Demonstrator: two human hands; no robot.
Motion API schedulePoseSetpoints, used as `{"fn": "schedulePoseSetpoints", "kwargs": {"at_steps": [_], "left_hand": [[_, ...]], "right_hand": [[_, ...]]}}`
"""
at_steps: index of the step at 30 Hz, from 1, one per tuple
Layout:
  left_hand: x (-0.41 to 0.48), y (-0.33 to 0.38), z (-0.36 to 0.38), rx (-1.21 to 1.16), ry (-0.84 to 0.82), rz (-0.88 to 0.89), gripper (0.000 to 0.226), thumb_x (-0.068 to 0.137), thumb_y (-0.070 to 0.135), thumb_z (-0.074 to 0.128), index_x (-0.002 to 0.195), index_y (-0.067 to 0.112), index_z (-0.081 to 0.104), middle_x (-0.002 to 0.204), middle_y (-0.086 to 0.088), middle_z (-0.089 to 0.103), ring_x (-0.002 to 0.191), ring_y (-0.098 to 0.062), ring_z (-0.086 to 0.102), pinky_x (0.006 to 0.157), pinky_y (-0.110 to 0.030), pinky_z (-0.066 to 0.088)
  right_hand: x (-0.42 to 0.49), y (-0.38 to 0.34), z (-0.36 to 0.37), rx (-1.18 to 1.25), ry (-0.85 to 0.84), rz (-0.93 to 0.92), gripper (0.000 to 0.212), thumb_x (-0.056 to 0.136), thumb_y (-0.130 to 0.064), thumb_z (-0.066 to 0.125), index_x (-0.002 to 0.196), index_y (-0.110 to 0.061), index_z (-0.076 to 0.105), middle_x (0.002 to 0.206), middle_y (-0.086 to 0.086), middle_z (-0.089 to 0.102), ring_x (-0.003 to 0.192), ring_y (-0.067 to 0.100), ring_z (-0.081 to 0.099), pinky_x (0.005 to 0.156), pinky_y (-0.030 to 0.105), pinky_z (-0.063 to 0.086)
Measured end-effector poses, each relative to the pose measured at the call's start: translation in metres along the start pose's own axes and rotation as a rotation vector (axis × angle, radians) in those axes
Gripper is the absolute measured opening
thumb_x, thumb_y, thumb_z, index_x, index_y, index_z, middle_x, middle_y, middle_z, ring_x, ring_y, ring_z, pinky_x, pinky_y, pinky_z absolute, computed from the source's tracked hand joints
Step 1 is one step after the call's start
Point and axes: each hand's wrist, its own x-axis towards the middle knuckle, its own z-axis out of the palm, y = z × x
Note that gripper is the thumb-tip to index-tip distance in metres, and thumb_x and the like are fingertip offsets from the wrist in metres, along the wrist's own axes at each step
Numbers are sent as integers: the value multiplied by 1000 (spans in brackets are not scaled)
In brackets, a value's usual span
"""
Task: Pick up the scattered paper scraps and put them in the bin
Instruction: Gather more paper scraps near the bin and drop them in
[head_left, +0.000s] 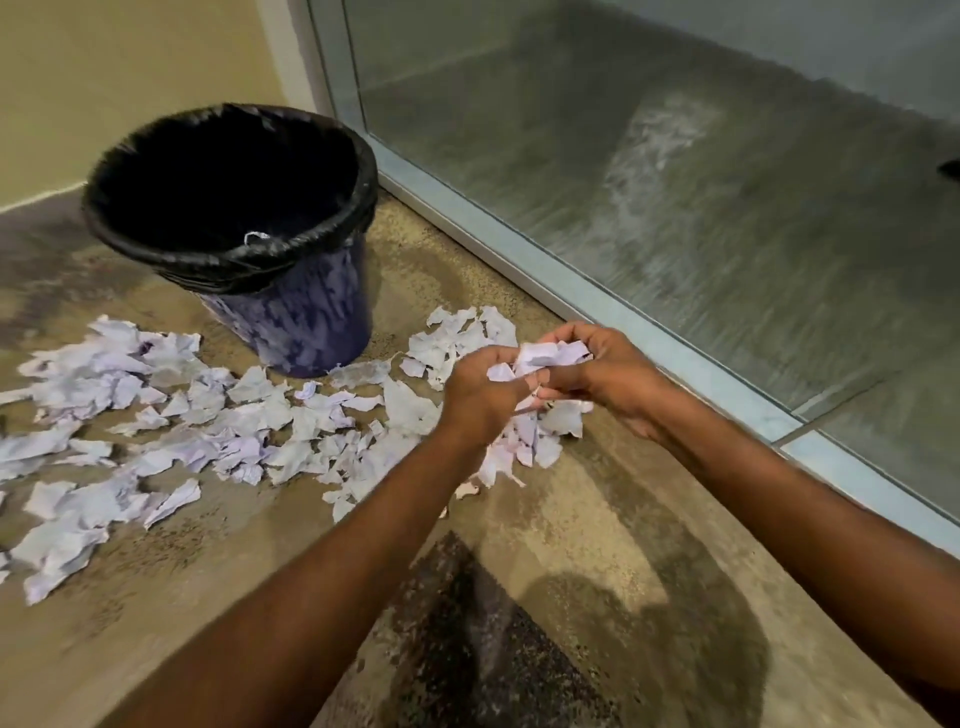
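Glass panel (675, 182) along right side, pale frame at base. Speckled concrete floor (260, 597). Purple bin (301, 322) with black liner (156, 249) stands upright, far left of hands. Paper scraps (208, 426) spread across floor before bin, some beneath hands. Left hand (478, 395) and right hand (608, 374) meet above floor, fingers curled, together grasping crumpled bunch of scraps (550, 356).

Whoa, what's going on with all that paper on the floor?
A person is tidying up. Their left hand and right hand together hold a bunch of torn white paper scraps. Many more scraps lie spread over the tan floor in front of the round blue bin with a black liner, which stands upright close by.
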Motion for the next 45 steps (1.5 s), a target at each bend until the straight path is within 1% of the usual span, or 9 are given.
{"fn": "schedulePoseSetpoints", "kwargs": {"at_steps": [9,12,15,20,24,28,31,39,45], "left_hand": [[0,172,-113,-74,-30,37,32,91,-20,65,121,-12,66,113,-30,75,98,-38,78,80,-37,66],[7,211,-162,-47,-5,37,28,91,-21,62,114,-6,70,106,-25,78,86,-30,81,72,-30,67],[23,226,-204,21,78,19,30,90,-22,59,103,1,72,100,-15,78,80,-22,79,69,-28,66],[53,210,-256,7,142,-14,35,92,-15,61,122,-2,72,122,-18,77,98,-26,78,77,-31,67],[56,200,-271,25,193,-79,15,101,-4,54,108,4,65,111,-15,70,89,-26,70,85,-45,63],[66,191,-288,38,202,-139,34,98,12,61,132,9,62,134,-17,59,113,-37,63,74,-56,64],[60,195,-284,8,248,-84,18,97,16,64,115,14,69,122,-12,73,106,-32,69,91,-52,60],[8,218,-220,55,237,319,12,102,17,62,100,7,69,70,-7,67,49,-14,58,45,-21,48],[-25,147,-140,133,107,235,17,98,16,63,83,10,69,66,-12,70,47,-17,58,44,-23,42]], "right_hand": [[20,-169,86,39,-126,-189,34,85,18,74,104,-8,65,98,16,75,76,25,75,70,34,68],[36,-208,132,53,-143,-221,38,86,20,69,112,-6,62,96,16,73,66,23,75,57,28,64],[64,-228,179,75,-134,-189,48,82,24,65,119,-6,62,110,22,73,80,32,74,67,40,68],[95,-234,236,62,-147,-103,38,84,23,65,111,-4,64,105,24,73,82,35,73,71,41,65],[104,-226,259,-43,-110,-73,30,87,13,71,97,-13,62,96,10,69,86,30,67,57,32,53],[113,-218,269,-28,-39,-87,43,89,-3,79,125,-19,60,103,-1,58,81,19,52,71,39,57],[117,-219,267,-8,66,-99,22,88,-5,80,98,-20,67,107,4,67,77,21,55,71,37,58],[84,-215,229,250,137,-175,22,93,8,60,109,0,73,84,15,71,67,20,68,57,26,62],[20,-127,180,274,175,-140,20,92,9,57,106,6,71,70,21,68,55,27,62,55,33,58]]}}
